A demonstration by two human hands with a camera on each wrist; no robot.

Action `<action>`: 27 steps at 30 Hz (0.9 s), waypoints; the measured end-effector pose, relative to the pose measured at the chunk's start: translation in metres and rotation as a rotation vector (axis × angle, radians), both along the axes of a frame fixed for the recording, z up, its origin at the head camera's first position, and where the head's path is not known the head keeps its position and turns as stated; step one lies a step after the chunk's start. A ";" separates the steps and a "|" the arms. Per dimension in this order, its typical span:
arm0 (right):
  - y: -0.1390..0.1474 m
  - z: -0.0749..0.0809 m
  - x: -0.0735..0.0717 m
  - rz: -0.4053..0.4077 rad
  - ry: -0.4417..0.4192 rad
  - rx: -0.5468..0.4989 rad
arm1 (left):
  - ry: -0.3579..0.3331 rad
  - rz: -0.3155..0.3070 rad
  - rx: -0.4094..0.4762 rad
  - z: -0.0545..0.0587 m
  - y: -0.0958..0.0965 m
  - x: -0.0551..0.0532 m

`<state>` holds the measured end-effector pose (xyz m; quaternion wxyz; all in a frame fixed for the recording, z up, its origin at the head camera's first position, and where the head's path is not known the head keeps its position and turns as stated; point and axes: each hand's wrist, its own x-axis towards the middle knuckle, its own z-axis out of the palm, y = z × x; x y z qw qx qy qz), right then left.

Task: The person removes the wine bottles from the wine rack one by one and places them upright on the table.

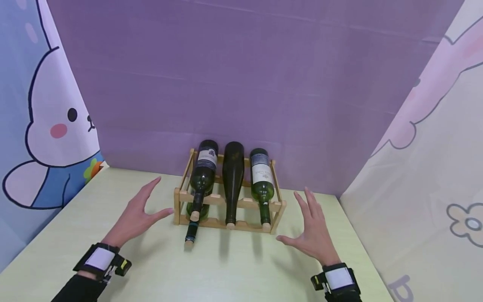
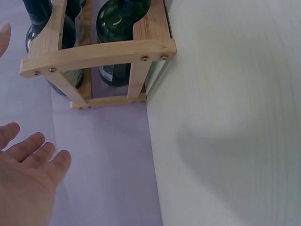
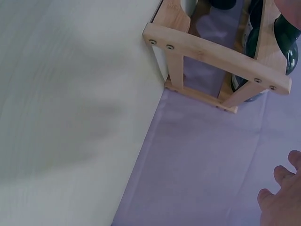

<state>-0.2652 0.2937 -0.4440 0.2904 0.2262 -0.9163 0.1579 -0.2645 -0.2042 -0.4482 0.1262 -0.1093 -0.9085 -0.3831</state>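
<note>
A light wooden wine rack point(image 1: 247, 204) stands at the back of the table, its necks-forward bottles tilted down toward me. On its upper tier lie a dark bottle with a white and blue label point(image 1: 204, 174), a plain dark bottle point(image 1: 233, 178) in the middle, and a green bottle with a white label point(image 1: 262, 176) at right. Below the left one, another bottle's corked neck point(image 1: 191, 233) sticks out from the lower tier. My left hand point(image 1: 137, 216) hovers left of the rack, thumb and fingers spread. Mirroring it, my right hand point(image 1: 312, 230) is spread at the rack's right. Neither holds anything.
The pale table point(image 1: 196, 272) reaches toward me in front of the rack. Close behind the rack rises a purple backdrop point(image 1: 226, 75). Printed cloth panels border the table, a cartoon rabbit point(image 1: 56, 113) on the left one and a flower point(image 1: 471, 223) on the right one.
</note>
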 end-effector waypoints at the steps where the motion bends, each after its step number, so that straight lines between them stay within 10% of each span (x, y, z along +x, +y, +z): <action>1: -0.002 0.001 -0.001 -0.001 -0.003 0.000 | 0.011 -0.007 0.010 0.000 0.001 -0.001; 27: -0.029 -0.009 -0.034 -0.078 -0.383 -0.157 | 0.168 -0.146 0.115 -0.011 0.025 -0.025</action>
